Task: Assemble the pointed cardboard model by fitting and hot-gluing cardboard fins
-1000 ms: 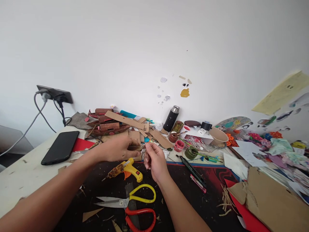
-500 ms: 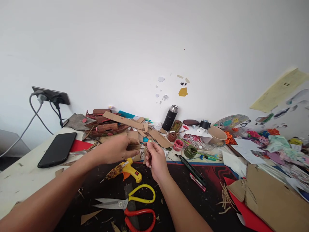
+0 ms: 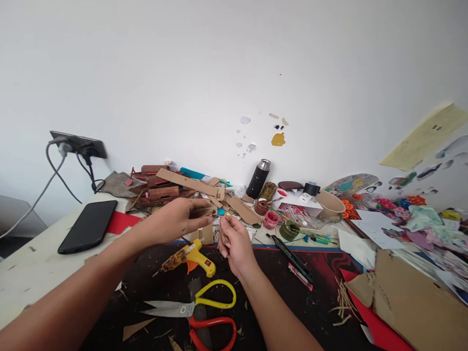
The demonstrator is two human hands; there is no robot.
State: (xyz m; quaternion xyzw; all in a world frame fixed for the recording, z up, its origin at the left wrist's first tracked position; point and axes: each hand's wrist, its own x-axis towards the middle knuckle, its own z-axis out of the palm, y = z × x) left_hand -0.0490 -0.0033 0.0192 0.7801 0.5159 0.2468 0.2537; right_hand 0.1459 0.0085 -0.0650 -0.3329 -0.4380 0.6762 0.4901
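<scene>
My left hand (image 3: 177, 220) is raised a little above the table, its fingers pinched on a small brown cardboard piece (image 3: 202, 212). Just to its right my right hand (image 3: 234, 242) is curled closed, fingertips close to the left hand's; what it pinches is too small to make out. Below both hands a yellow glue gun (image 3: 192, 255) lies on the black mat (image 3: 161, 287). Another cardboard scrap (image 3: 206, 235) stands on the table behind the gun.
Yellow-handled scissors (image 3: 204, 301) and red-handled scissors (image 3: 212, 332) lie near me. A black phone (image 3: 89, 225) sits left, a black flask (image 3: 258, 179) and paint pots (image 3: 270, 220) behind. A cardboard sheet (image 3: 413, 302) lies right. Cardboard strips (image 3: 186, 181) pile at the back.
My left hand has lifted slightly off the table with the cardboard piece. My right hand has stayed almost where it was, fingers still curled.
</scene>
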